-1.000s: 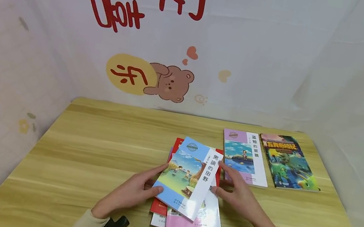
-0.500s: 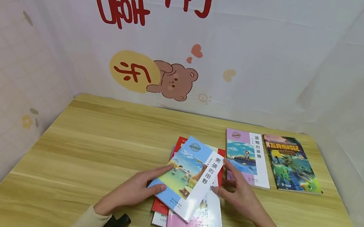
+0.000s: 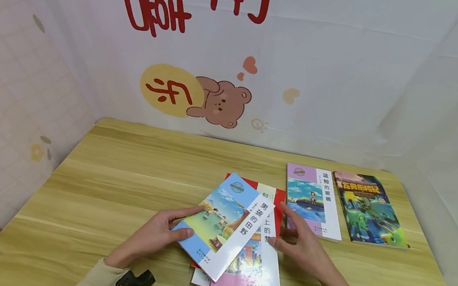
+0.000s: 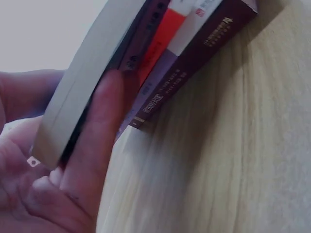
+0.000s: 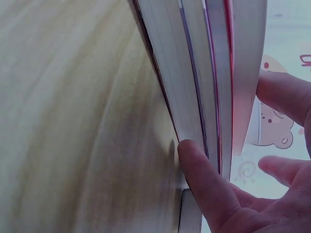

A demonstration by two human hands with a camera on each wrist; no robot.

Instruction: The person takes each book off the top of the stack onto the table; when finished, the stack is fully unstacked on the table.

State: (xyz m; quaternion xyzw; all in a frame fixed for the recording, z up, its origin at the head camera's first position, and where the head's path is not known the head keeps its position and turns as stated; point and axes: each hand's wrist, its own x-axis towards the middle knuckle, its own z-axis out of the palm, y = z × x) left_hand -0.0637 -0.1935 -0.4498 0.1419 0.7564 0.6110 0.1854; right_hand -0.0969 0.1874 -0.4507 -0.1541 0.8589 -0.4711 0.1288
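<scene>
My left hand (image 3: 153,236) pinches a blue-and-white paperback book (image 3: 211,222) at its lower left, thumb on the cover and fingers underneath. That book lies slanted over a stack, and the left wrist view shows its page block (image 4: 92,77) between thumb and fingers, tilted apart from the books below. Directly under it is a pink-and-white book (image 3: 248,282) with a city picture, over a red book (image 3: 279,195) and others. My right hand (image 3: 305,243) rests at the stack's right side. In the right wrist view its fingertip touches the stacked page edges (image 5: 194,87), thumb near the upper book.
A pink-and-white book with a whale scene (image 3: 306,202) lies behind the right hand. Beside it is a dark green dinosaur comic book (image 3: 371,209). The wooden table (image 3: 114,169) ends at a white printed cloth wall (image 3: 336,80).
My left hand has drawn the blue book leftward and toward me, baring more of the pink book beneath. The right hand has stayed nearly in place at the stack.
</scene>
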